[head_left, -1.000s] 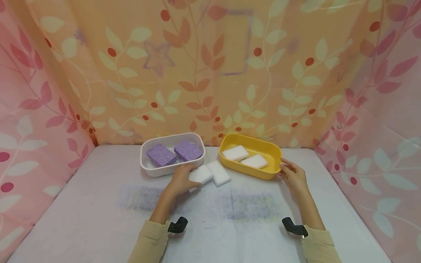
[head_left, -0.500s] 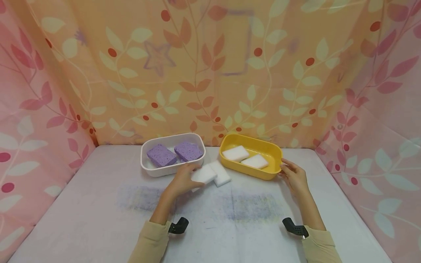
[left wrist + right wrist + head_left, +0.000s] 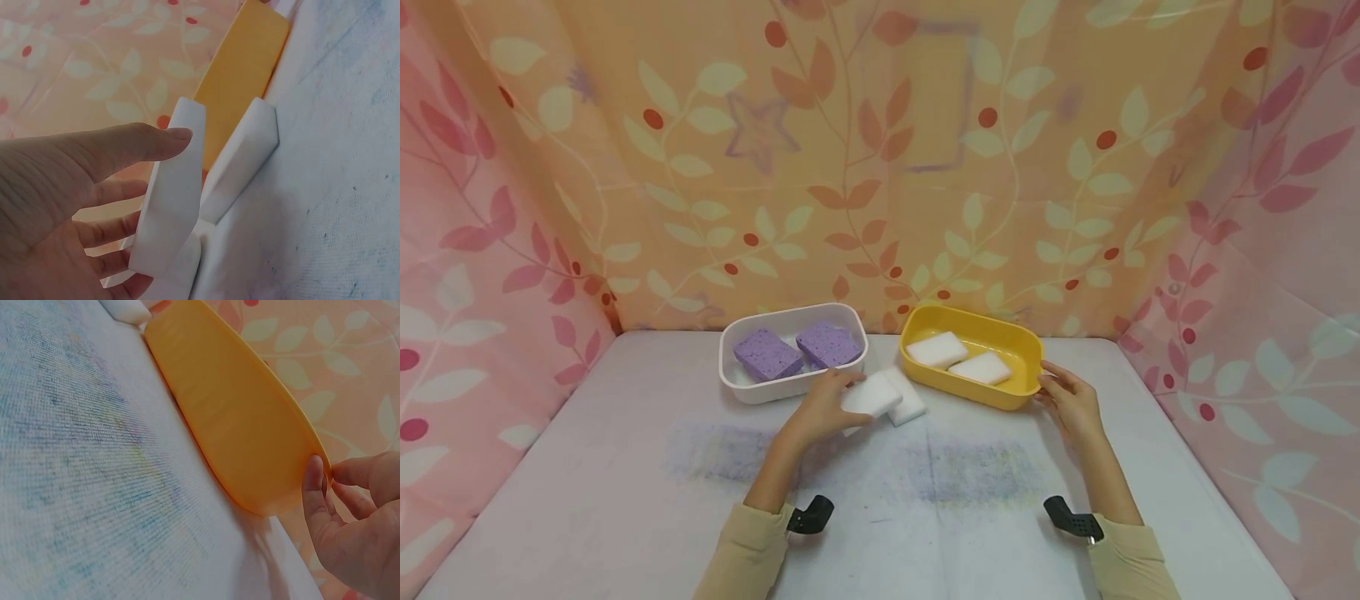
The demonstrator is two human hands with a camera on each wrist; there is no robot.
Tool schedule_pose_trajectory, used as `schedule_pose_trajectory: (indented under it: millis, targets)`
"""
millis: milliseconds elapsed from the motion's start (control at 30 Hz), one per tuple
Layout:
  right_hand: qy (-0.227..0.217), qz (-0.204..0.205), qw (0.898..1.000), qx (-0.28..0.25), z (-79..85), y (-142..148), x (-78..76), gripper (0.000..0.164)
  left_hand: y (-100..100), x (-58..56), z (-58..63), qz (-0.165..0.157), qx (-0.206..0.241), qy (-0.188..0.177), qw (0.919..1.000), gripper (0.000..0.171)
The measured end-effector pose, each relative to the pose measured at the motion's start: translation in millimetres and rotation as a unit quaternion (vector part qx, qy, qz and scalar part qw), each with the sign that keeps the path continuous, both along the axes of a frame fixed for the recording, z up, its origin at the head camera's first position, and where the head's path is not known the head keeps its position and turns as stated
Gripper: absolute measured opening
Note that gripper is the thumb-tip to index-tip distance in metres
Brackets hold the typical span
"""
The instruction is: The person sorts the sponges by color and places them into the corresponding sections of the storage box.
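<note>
My left hand (image 3: pixel 823 408) grips a white sponge (image 3: pixel 874 396) between thumb and fingers. In the left wrist view this held sponge (image 3: pixel 172 187) is raised and tilted, with the thumb across its face. Behind it another white sponge (image 3: pixel 908 400) lies on the table. Part of a further white piece (image 3: pixel 178 278) shows under the held one, mostly hidden. My right hand (image 3: pixel 1071 404) holds the right end of a yellow tray (image 3: pixel 1022 392). In the right wrist view the thumb presses the tray's outer wall (image 3: pixel 237 419) and the fingertips meet its rim.
Two white sponges (image 3: pixel 981 368) lie inside the yellow tray. Left of it stands a white tray (image 3: pixel 737 385) with two purple sponges (image 3: pixel 767 354). Both trays are near the table's back edge, before a patterned curtain (image 3: pixel 880 167). Smudges (image 3: pixel 985 471) mark the white table cover.
My left hand has lifted its white sponge and moved it slightly right, over the neighbouring sponge. The right hand and both trays have stayed in place.
</note>
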State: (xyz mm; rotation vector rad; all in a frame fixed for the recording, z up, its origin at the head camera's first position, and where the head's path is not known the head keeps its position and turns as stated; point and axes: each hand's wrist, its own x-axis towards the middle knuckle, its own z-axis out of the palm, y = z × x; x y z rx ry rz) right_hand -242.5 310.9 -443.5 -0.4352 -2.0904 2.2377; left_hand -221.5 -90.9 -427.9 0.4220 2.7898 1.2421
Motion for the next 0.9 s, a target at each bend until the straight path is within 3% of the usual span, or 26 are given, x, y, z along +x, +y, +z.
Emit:
schedule_pose_trajectory:
  millis: [467, 900]
  targets:
    - [0.022, -0.009, 1.000, 0.014, -5.3, 1, 2.0, 0.053, 17, -4.8, 11.5, -0.021, -0.003, 0.017, 0.9996, 0.067]
    - [0.001, 0.004, 1.000, 0.002, -0.1, 1, 2.1, 0.058, 33, -15.6, 14.4, -0.031, -0.014, 0.028, 0.9990, 0.066]
